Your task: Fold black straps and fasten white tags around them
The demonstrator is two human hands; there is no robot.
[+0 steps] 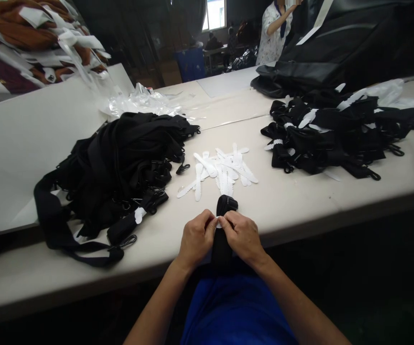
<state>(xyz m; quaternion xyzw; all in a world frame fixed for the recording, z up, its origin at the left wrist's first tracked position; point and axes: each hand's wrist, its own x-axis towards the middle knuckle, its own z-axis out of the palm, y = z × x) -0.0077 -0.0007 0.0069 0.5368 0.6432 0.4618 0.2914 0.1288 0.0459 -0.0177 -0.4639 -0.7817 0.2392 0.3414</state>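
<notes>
A folded black webbing strap with a buckle at its far end lies at the table's front edge, between my hands. Around it goes a white serrated strip, mostly hidden by my fingers. My left hand pinches the strip from the left, thumb against forefinger. From the right, my right hand pinches it too, the thumbs almost touching. Just beyond is a loose heap of white serrated strips. Left of it is a big pile of black straps with metal hooks.
At the right lies a pile of black straps bundled with white strips. Behind it are large black bags. Clear plastic wrap lies behind the left pile, beside a white board. Another person stands across the table.
</notes>
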